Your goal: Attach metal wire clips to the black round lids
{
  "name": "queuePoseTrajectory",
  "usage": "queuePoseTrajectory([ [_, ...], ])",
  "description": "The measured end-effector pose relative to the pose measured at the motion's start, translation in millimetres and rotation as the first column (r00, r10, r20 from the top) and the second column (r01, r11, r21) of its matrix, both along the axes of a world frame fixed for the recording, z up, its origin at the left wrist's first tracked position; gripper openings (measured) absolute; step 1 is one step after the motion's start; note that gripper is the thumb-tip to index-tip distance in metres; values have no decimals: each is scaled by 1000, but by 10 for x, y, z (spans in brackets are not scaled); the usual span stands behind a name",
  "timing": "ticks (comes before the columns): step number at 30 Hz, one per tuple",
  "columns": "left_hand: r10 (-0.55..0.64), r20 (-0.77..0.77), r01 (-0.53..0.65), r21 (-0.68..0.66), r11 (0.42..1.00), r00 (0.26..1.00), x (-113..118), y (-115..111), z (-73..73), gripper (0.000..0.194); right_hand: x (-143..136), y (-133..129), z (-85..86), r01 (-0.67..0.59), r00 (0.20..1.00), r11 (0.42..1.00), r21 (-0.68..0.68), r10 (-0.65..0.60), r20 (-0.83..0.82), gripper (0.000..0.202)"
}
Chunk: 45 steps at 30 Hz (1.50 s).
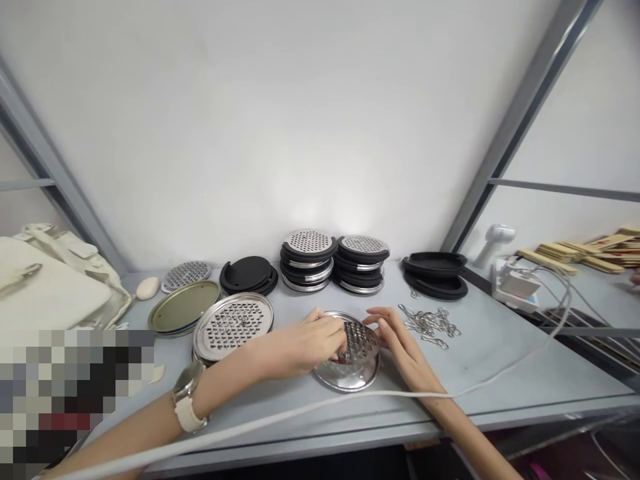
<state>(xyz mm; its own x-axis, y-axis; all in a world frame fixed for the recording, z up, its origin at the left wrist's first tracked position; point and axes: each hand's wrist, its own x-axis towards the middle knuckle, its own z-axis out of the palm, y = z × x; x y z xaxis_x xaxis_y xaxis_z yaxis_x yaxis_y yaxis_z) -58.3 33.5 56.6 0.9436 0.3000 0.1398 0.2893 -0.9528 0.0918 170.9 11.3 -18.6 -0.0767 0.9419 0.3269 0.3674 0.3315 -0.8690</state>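
A round metal grater disc (361, 343) is tilted over a shiny round metal tray (345, 381) near the front of the table. My left hand (315, 343) is closed on the disc's left side, its fingers curled at the edge. My right hand (403, 347) holds the right edge, with its fingers fairly straight and the fingertips partly hidden. To the left lies a larger pile topped by a metal grater plate (235, 325). A small heap of metal clips (430, 323) lies to the right of my right hand.
Two stacks of black-rimmed graters (309, 257) stand against the wall. Black round holders (434, 273) are at the back right, more black discs (249, 275) at the back left. Olive lids (185, 307) lie left. A white cable (490, 380) crosses over the front. A white bag (55, 287) sits far left.
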Motion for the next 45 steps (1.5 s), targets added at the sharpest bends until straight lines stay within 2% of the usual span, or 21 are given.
queuePoseTrajectory([
  [5,2,-46,1,53,999,999,-4,-27,-59,22,50,-25,-41,24,988,997,79,-36,151,29],
  [7,58,-37,-55,77,996,998,-16,-61,-59,23,44,-23,-51,38,985,993,108,-56,166,28],
  [9,169,13,-169,66,983,986,-32,-92,-65,26,42,-19,-62,43,984,992,119,-63,168,28],
  [11,321,72,-323,27,946,944,-45,-112,-98,31,44,-19,-69,49,982,990,131,-72,174,28],
  [14,528,98,-527,-39,849,844,-40,-110,-227,30,40,-30,-70,42,977,986,163,-74,198,26],
  [17,632,98,-627,-74,775,769,-7,-74,-405,33,18,-48,-62,21,971,981,193,-66,228,24],
  [21,683,109,-678,-90,730,722,38,-19,-545,30,-14,-59,-47,-17,961,981,195,-38,273,22],
  [25,723,79,-720,-70,691,686,52,-2,-564,23,-36,-72,-31,-50,943,983,174,-11,332,21],
  [28,737,74,-727,-120,676,672,34,29,-601,21,-50,-81,-26,-76,929,988,134,21,370,21],
  [33,724,145,-678,-266,685,675,-22,116,-680,17,-44,-62,-50,-54,928,987,154,-7,372,21],
  [40,736,164,-665,-335,668,657,-11,125,-679,16,-34,-67,-57,15,930,965,261,-109,350,17],
  [45,719,184,-640,-346,686,670,-21,139,-707,14,-44,-86,-43,-42,927,969,245,-54,372,17],
])
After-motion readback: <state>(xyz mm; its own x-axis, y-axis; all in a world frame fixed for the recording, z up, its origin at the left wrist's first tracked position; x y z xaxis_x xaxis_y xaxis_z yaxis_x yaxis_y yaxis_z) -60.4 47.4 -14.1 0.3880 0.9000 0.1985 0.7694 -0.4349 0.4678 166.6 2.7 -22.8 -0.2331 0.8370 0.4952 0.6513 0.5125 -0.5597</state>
